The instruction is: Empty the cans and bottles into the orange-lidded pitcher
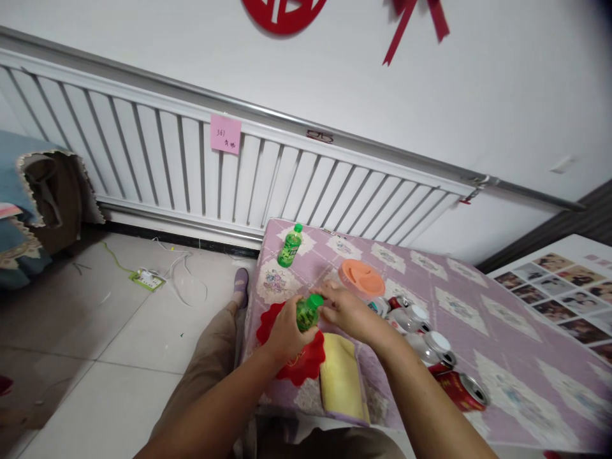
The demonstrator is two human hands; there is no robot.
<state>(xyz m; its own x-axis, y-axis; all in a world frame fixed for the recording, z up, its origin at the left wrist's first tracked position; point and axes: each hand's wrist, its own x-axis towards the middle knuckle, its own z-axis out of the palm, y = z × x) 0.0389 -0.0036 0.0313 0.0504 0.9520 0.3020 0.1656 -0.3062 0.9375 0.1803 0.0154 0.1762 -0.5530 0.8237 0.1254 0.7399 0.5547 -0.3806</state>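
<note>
My left hand [287,330] is wrapped round a green bottle [306,314] above a red scalloped mat [302,360]. At the bottle's green cap, my right hand [338,308] has its fingers bent close to the side; whether they grip the cap is hard to tell. A second green bottle [289,247] stands upright at the table's far left corner. To the right of the mat lies a folded yellow cloth [342,376]. An orange divided dish [362,278] is beyond my right hand.
Clear plastic jars [433,347] and red cans [461,391] lie beside my right forearm on the flowered tablecloth [516,389]. A white radiator [296,182] runs behind the table. A power strip [147,279] is on the floor at left.
</note>
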